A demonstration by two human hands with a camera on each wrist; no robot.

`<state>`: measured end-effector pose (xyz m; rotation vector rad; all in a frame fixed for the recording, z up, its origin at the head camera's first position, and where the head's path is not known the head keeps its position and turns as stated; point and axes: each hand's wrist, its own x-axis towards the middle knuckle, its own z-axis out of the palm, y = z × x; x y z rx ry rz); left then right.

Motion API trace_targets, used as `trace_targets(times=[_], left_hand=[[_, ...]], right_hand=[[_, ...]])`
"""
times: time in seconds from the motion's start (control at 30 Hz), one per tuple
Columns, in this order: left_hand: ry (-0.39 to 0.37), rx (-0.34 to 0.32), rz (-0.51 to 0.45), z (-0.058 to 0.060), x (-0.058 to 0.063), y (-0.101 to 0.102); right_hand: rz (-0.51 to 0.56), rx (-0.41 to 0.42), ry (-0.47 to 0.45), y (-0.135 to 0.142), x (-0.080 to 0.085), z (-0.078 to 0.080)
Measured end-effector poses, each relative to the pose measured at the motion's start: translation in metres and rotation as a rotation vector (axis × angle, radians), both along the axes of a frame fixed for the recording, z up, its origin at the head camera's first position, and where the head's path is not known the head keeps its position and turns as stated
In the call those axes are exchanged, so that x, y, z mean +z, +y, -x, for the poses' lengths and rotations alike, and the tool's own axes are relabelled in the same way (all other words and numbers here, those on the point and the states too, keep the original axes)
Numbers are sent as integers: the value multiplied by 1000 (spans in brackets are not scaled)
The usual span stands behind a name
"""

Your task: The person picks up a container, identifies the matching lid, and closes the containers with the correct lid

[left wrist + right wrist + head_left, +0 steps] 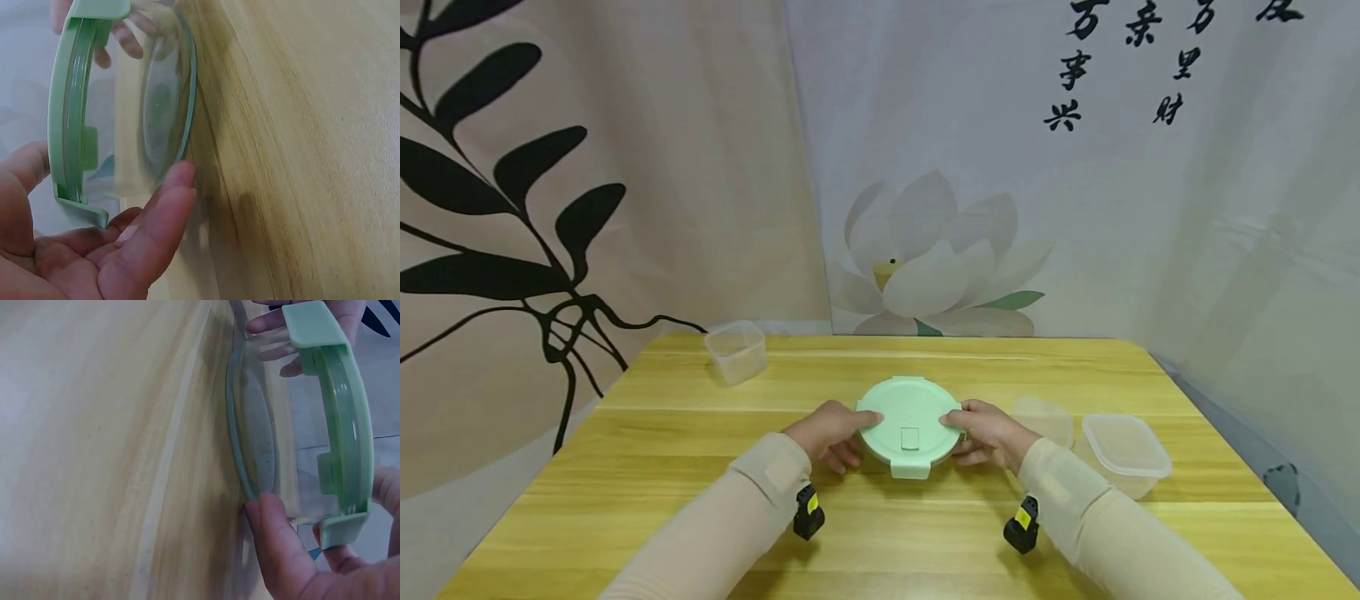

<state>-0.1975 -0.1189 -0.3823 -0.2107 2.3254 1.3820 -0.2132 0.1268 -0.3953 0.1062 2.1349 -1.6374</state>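
A round glass food container (119, 150) with a light green lid (917, 408) is near the middle of the table. My left hand (829, 433) grips its left side, thumb on the lid's edge and fingers lower down by the glass. On the opposite side, my right hand (994, 437) holds it the same way. The lid's side clips (315, 325) stand out over the glass wall in the right wrist view. Through the clear glass, fingers of the other hand show in both wrist views. Whether the base touches the wooden table (880, 550) I cannot tell.
A clear plastic tub (737, 354) stands at the table's back left. Right of my right hand are a lidded translucent box (1126, 450) and another translucent piece (1045, 417), partly hidden by the sleeve. A printed curtain (925, 100) hangs behind the table.
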Motion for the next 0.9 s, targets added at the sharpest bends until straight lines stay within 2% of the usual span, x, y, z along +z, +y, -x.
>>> trace_targets(times=[0.27, 0.5, 0.9], left_hand=[[-39, -13, -36, 2, 1, 1], [-41, -22, -28, 0, 4, 3], [-20, 24, -31, -1, -3, 3]], right_hand=[[-4, -8, 3, 0, 0, 2], [1, -24, -16, 1, -2, 5], [-15, -1, -15, 1, -3, 0]])
